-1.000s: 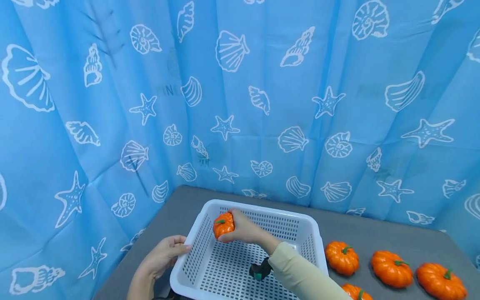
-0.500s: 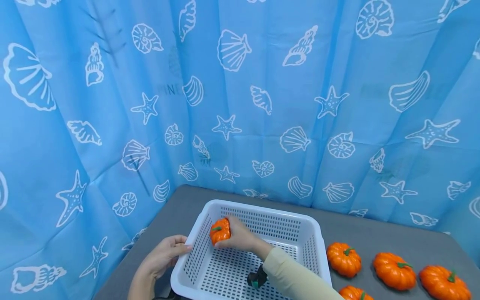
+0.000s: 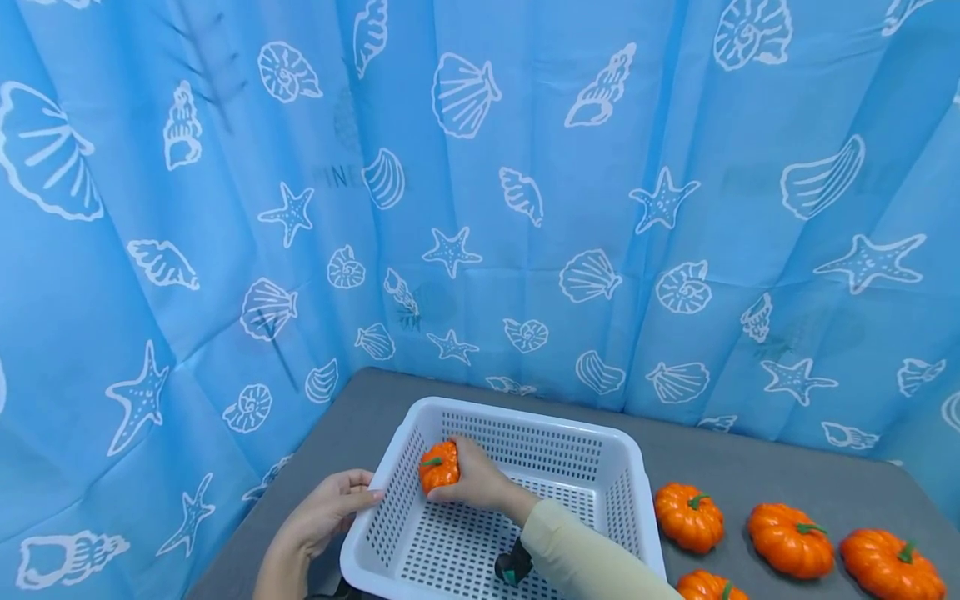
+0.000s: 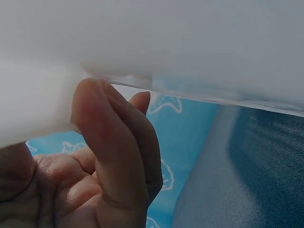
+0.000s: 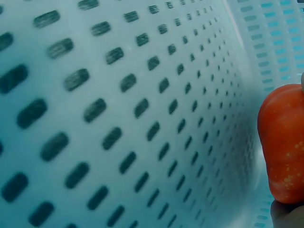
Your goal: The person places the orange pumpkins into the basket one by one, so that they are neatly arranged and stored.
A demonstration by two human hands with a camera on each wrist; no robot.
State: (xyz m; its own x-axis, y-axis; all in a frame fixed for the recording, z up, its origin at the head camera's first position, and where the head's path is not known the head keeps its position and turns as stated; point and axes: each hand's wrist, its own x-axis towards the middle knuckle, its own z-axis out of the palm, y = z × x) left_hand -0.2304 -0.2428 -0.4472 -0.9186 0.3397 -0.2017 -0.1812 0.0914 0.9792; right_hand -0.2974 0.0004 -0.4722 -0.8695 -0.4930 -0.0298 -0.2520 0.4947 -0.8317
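Observation:
A small orange pumpkin [image 3: 438,468] with a green stem is in the far left part of a white perforated plastic basket [image 3: 622,437]. My right hand [image 3: 482,482] grips it from the right, thumb on the near side. In the right wrist view the pumpkin [image 5: 285,142] shows at the right edge, close to the basket's slotted bottom [image 5: 128,118]; whether it touches the bottom I cannot tell. At the basket's left rim, my left hand [image 3: 326,510] pinches the edge. The left wrist view has its curled fingers [image 4: 114,137] under the rim.
To the right of the basket, several more pumpkins lie on the grey table: one pumpkin [image 3: 688,517], another pumpkin [image 3: 791,541], a third pumpkin [image 3: 892,565] and one partly cut off by the frame's lower edge. A blue shell-print curtain [image 3: 487,208] hangs behind the table.
My right hand has moved slightly left and down inside the basket with the pumpkin, then almost stopped. My left hand has stayed on the rim.

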